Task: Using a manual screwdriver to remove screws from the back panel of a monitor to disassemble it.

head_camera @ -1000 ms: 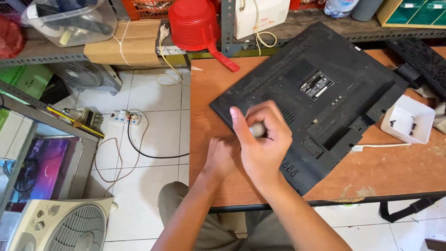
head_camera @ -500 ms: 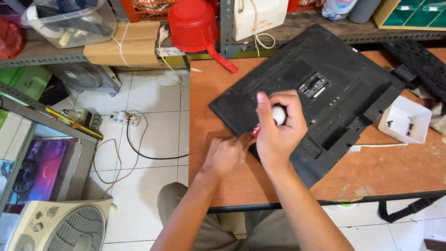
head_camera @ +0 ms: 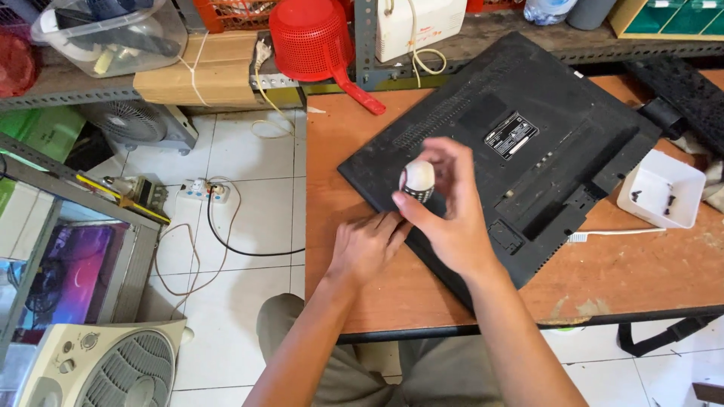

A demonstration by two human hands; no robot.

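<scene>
Right hand point(head_camera: 452, 218) has risen since a second ago, fingers clamped on screwdriver handle point(head_camera: 417, 181); left hand point(head_camera: 368, 245) stays flat, fingers together, steadying black monitor point(head_camera: 528, 143).

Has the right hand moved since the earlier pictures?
Yes. The right hand with its screwdriver handle rose from the near edge toward the label on the black panel.

The right hand point(head_camera: 445, 207) has risen from the lower edge of the black monitor back point(head_camera: 520, 143), bringing the screwdriver handle point(head_camera: 417, 181) upright with its pale rounded end now showing. The left hand point(head_camera: 369, 245) has flattened beside the monitor's edge.
</scene>
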